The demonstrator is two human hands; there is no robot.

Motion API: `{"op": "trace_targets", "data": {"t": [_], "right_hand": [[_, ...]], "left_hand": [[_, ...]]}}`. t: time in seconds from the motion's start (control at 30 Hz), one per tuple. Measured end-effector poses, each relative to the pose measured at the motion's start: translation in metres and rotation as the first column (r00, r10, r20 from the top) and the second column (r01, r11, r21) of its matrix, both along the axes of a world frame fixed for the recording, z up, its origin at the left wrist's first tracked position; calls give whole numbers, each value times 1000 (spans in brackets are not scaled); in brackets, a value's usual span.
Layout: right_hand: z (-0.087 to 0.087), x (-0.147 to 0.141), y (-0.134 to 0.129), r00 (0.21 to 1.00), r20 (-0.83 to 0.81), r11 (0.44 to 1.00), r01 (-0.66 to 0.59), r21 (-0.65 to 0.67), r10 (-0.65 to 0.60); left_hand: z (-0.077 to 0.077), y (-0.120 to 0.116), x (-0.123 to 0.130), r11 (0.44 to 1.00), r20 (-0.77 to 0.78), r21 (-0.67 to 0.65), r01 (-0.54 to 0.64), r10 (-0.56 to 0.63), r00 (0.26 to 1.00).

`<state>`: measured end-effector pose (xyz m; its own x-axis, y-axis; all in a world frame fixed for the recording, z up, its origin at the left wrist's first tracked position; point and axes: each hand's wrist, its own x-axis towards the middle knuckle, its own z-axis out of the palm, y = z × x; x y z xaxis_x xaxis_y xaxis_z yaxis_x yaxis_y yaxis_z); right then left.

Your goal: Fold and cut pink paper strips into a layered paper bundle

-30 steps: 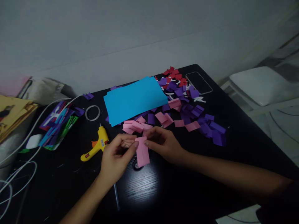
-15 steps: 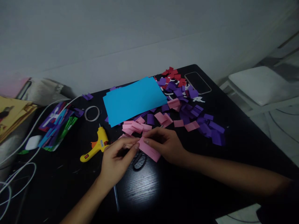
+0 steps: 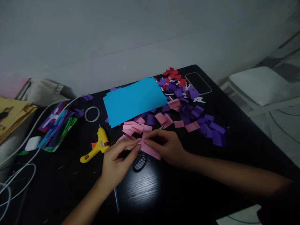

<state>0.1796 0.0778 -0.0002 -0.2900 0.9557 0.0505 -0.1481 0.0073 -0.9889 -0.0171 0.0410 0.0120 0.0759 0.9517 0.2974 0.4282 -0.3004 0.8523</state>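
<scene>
A strip of pink paper (image 3: 152, 152) is pinched between my two hands above the black table. My left hand (image 3: 118, 161) grips its left end with thumb and fingertips. Close beside it, my right hand (image 3: 165, 145) pinches the same strip near its upper edge. Black scissors (image 3: 140, 163) lie below the paper, their handle loop showing and the rest largely hidden. Small folded pink pieces (image 3: 137, 127) are heaped just beyond my fingers. Left of my left hand lies a yellow glue gun (image 3: 96, 147).
Blue sheets (image 3: 134, 101) lie at the back, with purple pieces (image 3: 215, 132) and red pieces (image 3: 172, 75) around them. A phone-shaped item (image 3: 198, 83), tape roll (image 3: 92, 114), pen (image 3: 116, 200) and white cables (image 3: 35, 175) are also on the table.
The pink strip has tilted slightly, its lower right end now a little higher and narrower in view. Both hands have barely moved and still pinch it.
</scene>
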Motion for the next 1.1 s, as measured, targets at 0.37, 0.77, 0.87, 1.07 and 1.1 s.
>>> {"op": "trace_targets", "data": {"t": [0.37, 0.77, 0.87, 1.07, 1.1], "right_hand": [[-1, 0, -2, 997, 74, 984, -15, 177, 2], [4, 2, -1, 990, 138, 955, -51, 293, 10], [4, 3, -1, 992, 126, 953, -56, 296, 19], [2, 2, -1, 990, 136, 951, -67, 302, 27], [1, 2, -1, 990, 140, 949, -66, 307, 23]], "left_hand": [[8, -1, 5, 984, 96, -179, 12, 5, 995], [11, 2, 3, 964, 174, -265, 19, 28, 984], [13, 5, 2, 945, 230, -317, 86, -12, 973], [17, 8, 3, 947, 228, -309, 90, -18, 973], [16, 8, 3, 949, 221, -303, 85, -17, 975]]}}
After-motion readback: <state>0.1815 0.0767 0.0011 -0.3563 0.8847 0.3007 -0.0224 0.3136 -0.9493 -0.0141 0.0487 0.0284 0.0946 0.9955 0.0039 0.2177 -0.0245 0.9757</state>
